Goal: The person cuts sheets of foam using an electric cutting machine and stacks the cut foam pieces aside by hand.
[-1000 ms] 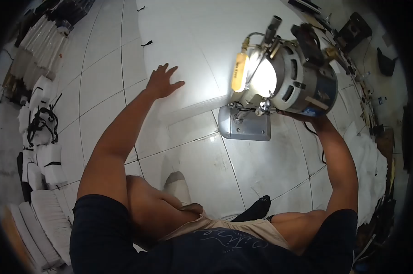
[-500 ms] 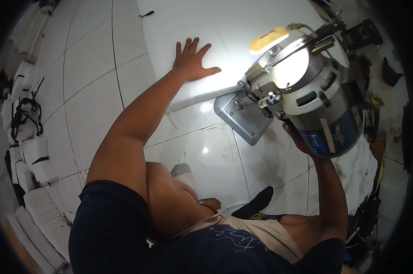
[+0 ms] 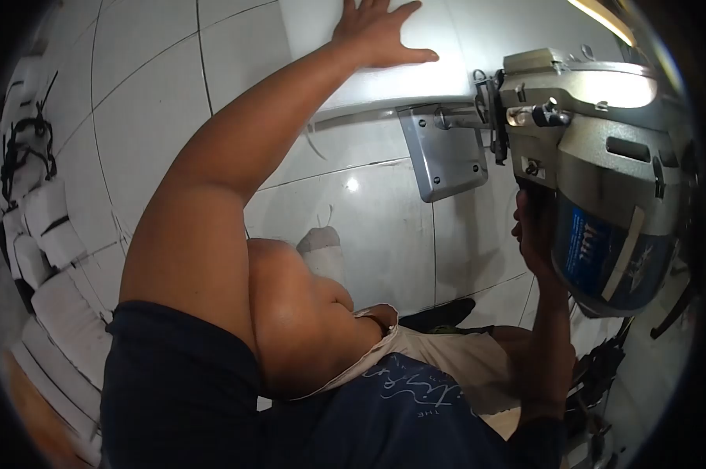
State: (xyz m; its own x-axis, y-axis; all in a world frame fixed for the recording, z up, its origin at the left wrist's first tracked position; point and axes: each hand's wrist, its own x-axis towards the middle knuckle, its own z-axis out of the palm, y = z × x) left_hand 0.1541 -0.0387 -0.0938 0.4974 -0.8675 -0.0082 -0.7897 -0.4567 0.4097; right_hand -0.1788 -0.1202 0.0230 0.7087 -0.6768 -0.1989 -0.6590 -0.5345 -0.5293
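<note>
White slab (image 3: 439,74) of material lies across the tiled floor (image 3: 353,227) as a seated person in a navy shirt (image 3: 423,399) and beige shorts (image 3: 478,352) reaches forward with both arms. The left hand (image 3: 376,35) is over the slab with its grip spread, thumb pointing right and some fingertips cut off by the top edge of the view. At right, the right hand (image 3: 536,238) is low against a metal electric cutting machine (image 3: 634,148), its grip wrapped about the dark handle beneath the housing, partly in shadow. The machine stands to the right of the slab's near edge, its rounded motor casing (image 3: 661,184) marked with a blue label (image 3: 591,242) and a pale strip (image 3: 622,254). A grey metal base plate (image 3: 446,148) with screws at its corners sits just beside that edge; whether it touches the tiles cannot be told. A pale sock (image 3: 321,250) with a grey toe and a dark sock (image 3: 439,314) show near the shorts. At far left, white bundles (image 3: 52,227) with black straps line the floor.
</note>
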